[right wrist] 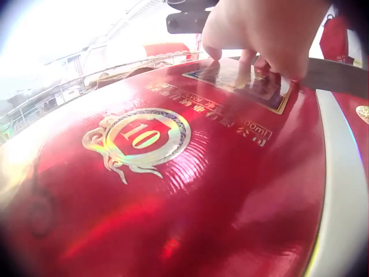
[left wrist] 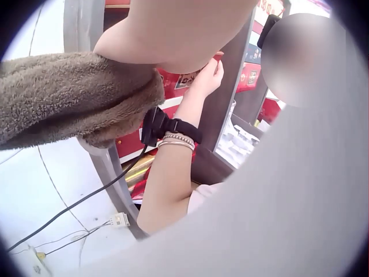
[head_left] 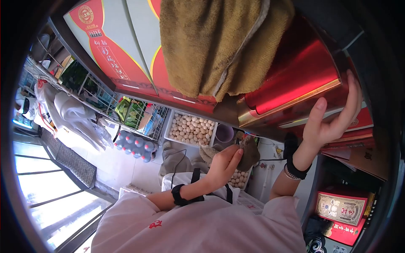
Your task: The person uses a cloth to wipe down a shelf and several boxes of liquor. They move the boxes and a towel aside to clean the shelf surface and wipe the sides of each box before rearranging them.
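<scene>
My left hand [head_left: 225, 162] grips a brown plush cloth [head_left: 249, 154] in front of my body. In the left wrist view the cloth [left wrist: 75, 98] hangs out in thick folds from beneath the hand [left wrist: 173, 34]. My right hand [head_left: 333, 126] is raised at the right end of a shiny red box [head_left: 295, 71], thumb and fingers extended. In the right wrist view the fingertips of this hand [right wrist: 259, 34] rest on the box's glossy face [right wrist: 230, 202], beside a gold-edged label. A tan towel [head_left: 219, 46] drapes over the boxes at the top of the head view.
Red and grey printed boxes [head_left: 114, 46] line the shelf. Below stand a crate of eggs [head_left: 192, 128], a purple bucket [head_left: 224, 134], a pack of bottles [head_left: 134, 145] and a wire rack [head_left: 156, 118]. More red boxes [head_left: 341, 211] sit at lower right. A thin cable [left wrist: 86, 199] crosses near the cloth.
</scene>
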